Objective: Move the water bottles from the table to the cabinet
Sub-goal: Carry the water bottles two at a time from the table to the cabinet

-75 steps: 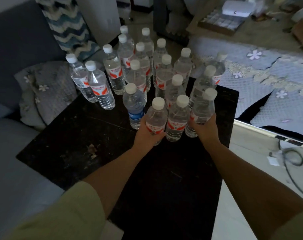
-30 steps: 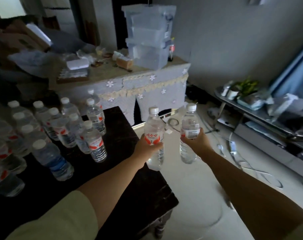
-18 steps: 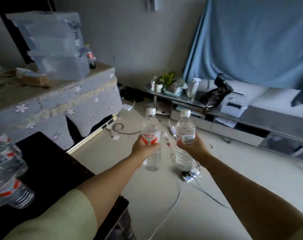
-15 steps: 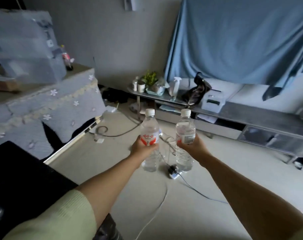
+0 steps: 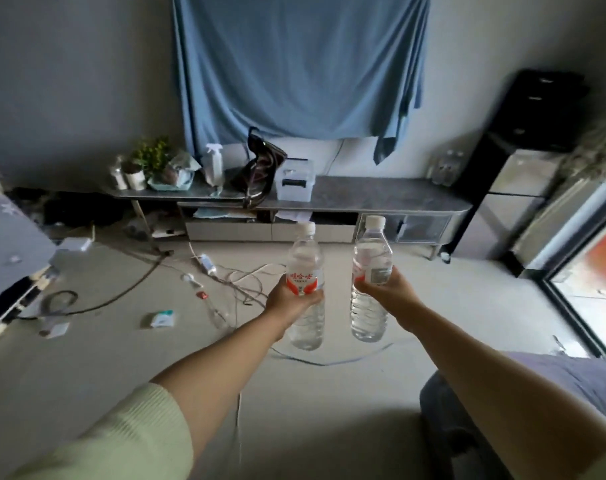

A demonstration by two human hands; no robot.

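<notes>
My left hand [image 5: 289, 301] grips a clear water bottle [image 5: 305, 258] with a white cap and a red-and-white label, held upright. A second clear water bottle [image 5: 371, 258] with a white cap stands upright in my right hand [image 5: 386, 291]. Both bottles hang in the air over the floor, side by side and apart. Ahead along the wall runs a long low grey cabinet [image 5: 381, 199], and at its far right end stand a few more bottles [image 5: 445, 166]. The table with the other bottles is out of view.
Cables and a power strip [image 5: 204, 268] lie across the floor ahead to the left. On the cabinet's left part sit a plastic box [image 5: 293, 183], a dark bag [image 5: 260, 169], a spray bottle [image 5: 214, 162] and a plant [image 5: 152, 157]. A dark tall unit [image 5: 523, 133] stands right; grey furniture [image 5: 523, 393] lies at lower right.
I lifted one bottle in each hand off the dark table and turned right. The table has left the view, and the low cabinet now lies straight ahead.
</notes>
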